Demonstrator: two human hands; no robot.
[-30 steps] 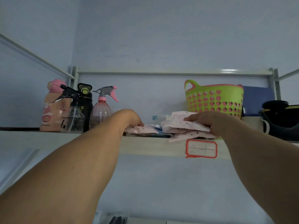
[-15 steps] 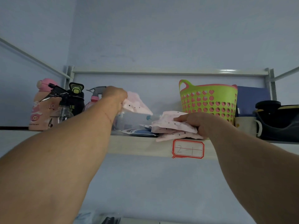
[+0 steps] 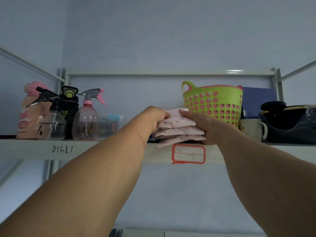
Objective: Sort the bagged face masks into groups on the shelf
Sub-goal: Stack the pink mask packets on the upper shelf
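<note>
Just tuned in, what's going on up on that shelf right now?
A person is stacking pink bagged face masks on the shelf, just above the red-bordered label and in front of the green basket. The left hand grips the top bag at its left end, and the right hand holds the pile from the right. About three pink bags lie there. Spray bottles stand off to the left.

Left hand (image 3: 154,118): bare, no glove, ring or watch showing.
Right hand (image 3: 203,124): bare as well.
Forearms behind both hands: bare, with no sleeve edge in view.
</note>
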